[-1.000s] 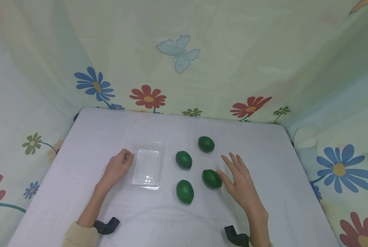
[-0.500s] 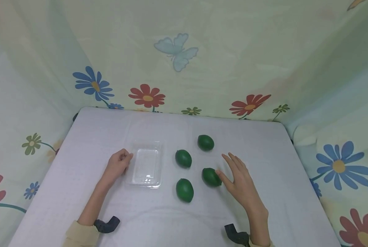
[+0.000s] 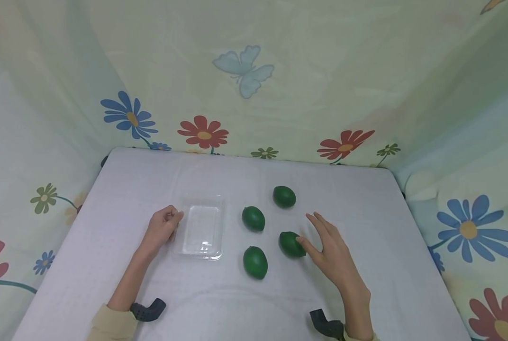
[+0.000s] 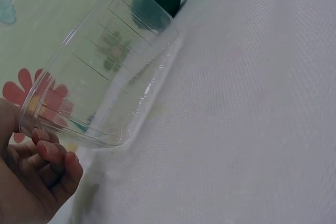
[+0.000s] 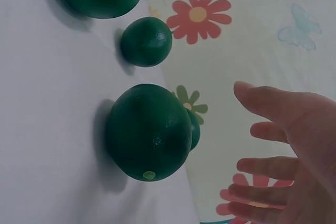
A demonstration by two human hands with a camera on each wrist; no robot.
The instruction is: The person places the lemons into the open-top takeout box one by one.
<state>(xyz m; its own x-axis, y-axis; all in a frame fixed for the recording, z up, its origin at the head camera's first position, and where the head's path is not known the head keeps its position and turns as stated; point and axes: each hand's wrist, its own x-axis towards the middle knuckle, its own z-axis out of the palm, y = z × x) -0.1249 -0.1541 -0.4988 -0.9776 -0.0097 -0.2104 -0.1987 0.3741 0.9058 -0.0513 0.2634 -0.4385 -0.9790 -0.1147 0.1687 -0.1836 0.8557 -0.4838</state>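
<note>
One clear rectangular plastic container (image 3: 202, 229) on white cloth-covered table (image 3: 220, 303), left rim pinched between thumb and curled fingers of left hand (image 3: 161, 229). Four green, lime-shaped fruits (image 3: 255, 263) in loose cluster right of container, on same table. Right hand (image 3: 334, 258) near rightmost fruit (image 3: 289, 244), fingers spread, grasping nothing. Beyond, pale green curtain (image 3: 309, 80) printed with flowers (image 3: 203, 135) and butterfly (image 3: 246, 76).

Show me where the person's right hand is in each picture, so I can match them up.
Head view: the right hand is right of centre, its thumb overlapping a green fruit in the picture.
Left wrist view: not in it.
Right wrist view: the right hand is at the right edge, fingers pointing left.
Shared landmark: the pale blue butterfly on the backdrop; top centre, left edge, upper right respectively.
</note>
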